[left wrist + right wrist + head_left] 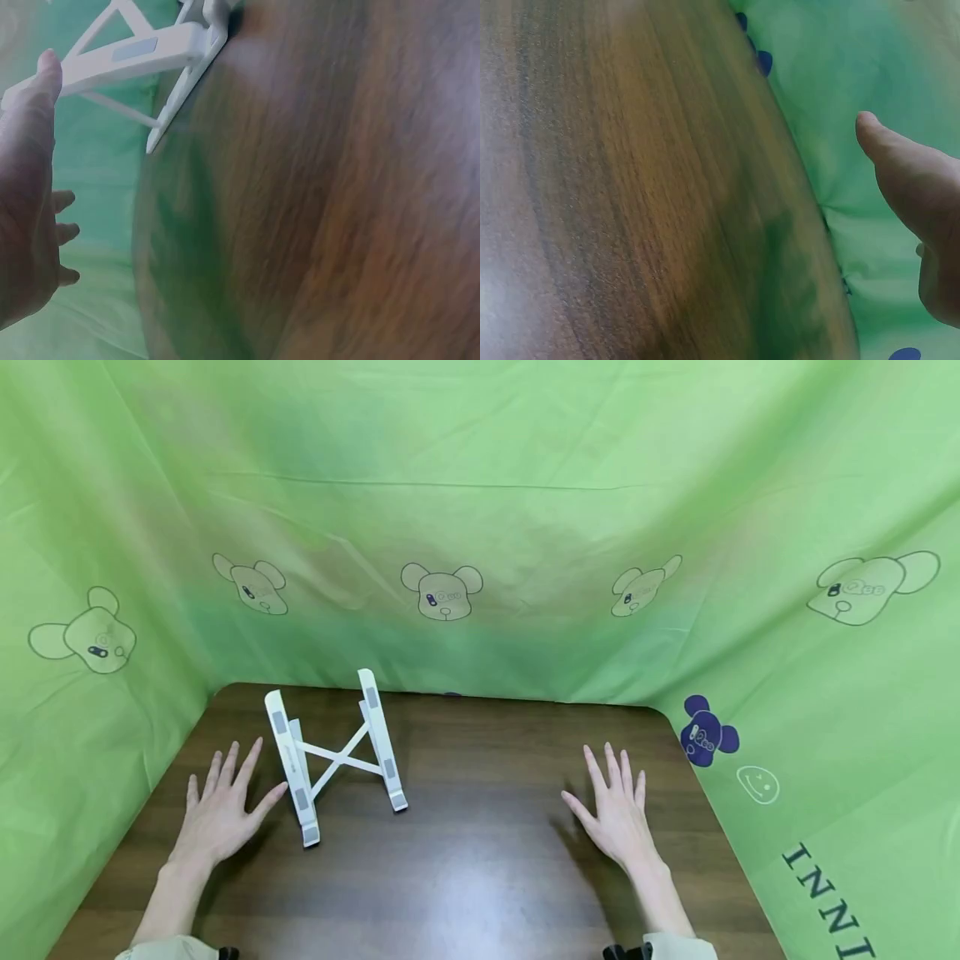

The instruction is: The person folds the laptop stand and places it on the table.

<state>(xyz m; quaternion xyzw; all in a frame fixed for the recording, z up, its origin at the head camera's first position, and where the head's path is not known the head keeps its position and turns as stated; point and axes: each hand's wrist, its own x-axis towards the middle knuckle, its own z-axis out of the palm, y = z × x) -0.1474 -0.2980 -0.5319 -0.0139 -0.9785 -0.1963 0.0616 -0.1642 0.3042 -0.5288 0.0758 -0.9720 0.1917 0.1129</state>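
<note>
A white folding stand [342, 757] is standing on the left part of the brown wooden table [480, 868], its two long rails leaning back and its thin bars crossing between them. The left hand [217, 822] is hovering just beside it, on its left, with the fingers spreading apart and lying nearly straight. The thumb is pointing toward the nearer rail — its tip is appearing right at the rail's edge, and whether it is touching cannot be told — while the other four fingers are reaching forward, to the left of the stand. In the left wrist view, the thumb is overlapping that rail. The right hand [619, 827] is hovering well apart from the stand, over the table's right side, its fingers pointing forward, straight and parted, its thumb angling out toward the left.
</note>
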